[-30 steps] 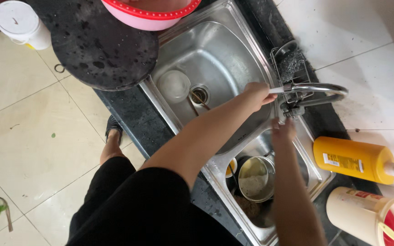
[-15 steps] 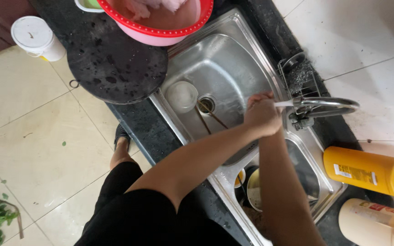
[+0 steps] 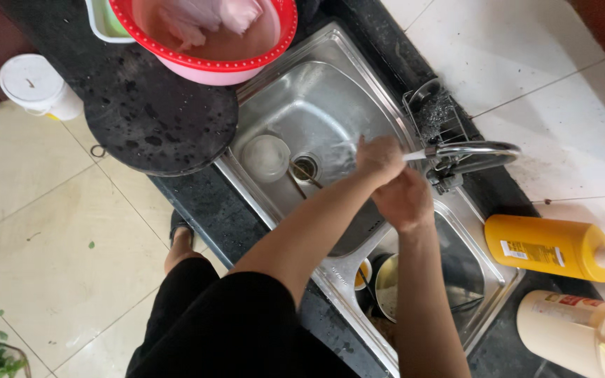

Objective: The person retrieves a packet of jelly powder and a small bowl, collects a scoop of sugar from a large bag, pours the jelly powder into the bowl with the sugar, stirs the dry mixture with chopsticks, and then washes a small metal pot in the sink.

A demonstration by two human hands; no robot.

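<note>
Together we hold both hands over the steel sink [image 3: 295, 98], left hand [image 3: 379, 159] under the faucet [image 3: 474, 150] spout, right hand [image 3: 406, 199] just below it, fingers curled together, holding nothing we can make out. Rubbing is best kept beneath the stream; the red basin [image 3: 211, 59], griddle [image 3: 152, 119] and yellow bottle [image 3: 544, 246] crowd the counter [image 3: 218, 210].

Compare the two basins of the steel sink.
The larger basin holds only a clear lid beside its drain; the smaller basin is crowded with a steel pot and other dishes. The larger basin lies under both hands, left and right, at the tap; the smaller sits nearer the yellow bottle. Both are stainless steel.
</note>
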